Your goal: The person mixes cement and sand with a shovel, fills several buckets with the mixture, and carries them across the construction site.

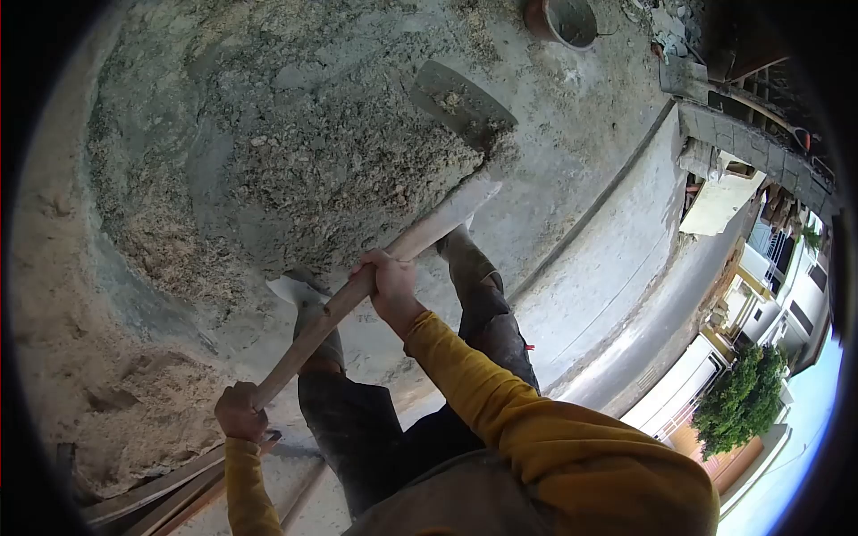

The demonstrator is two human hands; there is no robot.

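Note:
A hoe with a thick wooden handle [308, 344] slants across the head view, from lower left to upper right. Its wide metal blade [451, 96] rests at the right side of a heap of grey-brown mortar mix [331, 152], with some mix clinging to it. My left hand [239, 413] is wrapped round the butt end of the handle. Farther up, about mid-handle, my right hand [391, 284] grips the wood. Both hands are closed, and the handle passes in front of my legs.
My boots [313, 308] stand at the near edge of the heap. A bucket [572, 22] sits at the top. Sandy material [134, 402] lies at left, wooden boards [170, 496] at lower left. A low concrete edge [599, 205] runs along the right, with the street beyond.

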